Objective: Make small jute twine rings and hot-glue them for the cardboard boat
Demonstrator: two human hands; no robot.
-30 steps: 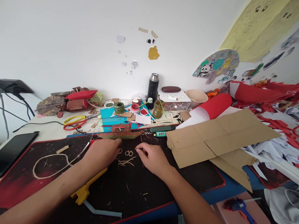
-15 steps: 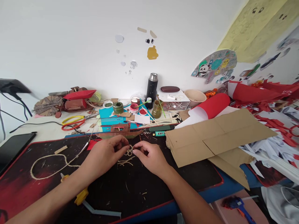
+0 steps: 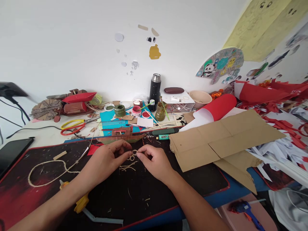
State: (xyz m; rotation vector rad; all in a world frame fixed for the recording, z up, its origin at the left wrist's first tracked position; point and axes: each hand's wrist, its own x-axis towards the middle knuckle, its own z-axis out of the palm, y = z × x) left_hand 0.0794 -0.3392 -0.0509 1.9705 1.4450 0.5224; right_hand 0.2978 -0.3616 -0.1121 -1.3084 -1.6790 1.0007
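A small ring of beige cord [image 3: 135,151] is pinched between my left hand [image 3: 113,157] and my right hand [image 3: 154,160], thumb and fingertips of each closed on its sides. Just below it on the black mat [image 3: 168,189] lie a few more small cord rings [image 3: 131,158], partly hidden by my fingers. Several short cut cord pieces [image 3: 128,166] rest a little nearer. Behind my hands sits a small brown and green model boat [image 3: 122,136]. Under my left forearm is a yellow glue gun [image 3: 81,202], partly covered, with a pale glue stick [image 3: 103,220] sticking out.
A longer cord [image 3: 31,171] loops on the left of the mat. Cardboard sheets [image 3: 192,150] cover the right side. Paint jars [image 3: 119,110], scissors [image 3: 73,125] and a black flask [image 3: 155,88] stand or lie behind. A blue glue gun [image 3: 247,210] lies at lower right.
The ring between my fingertips looks flatter and more drawn out sideways. My hands keep nearly the same place, and the whole view has shifted slightly.
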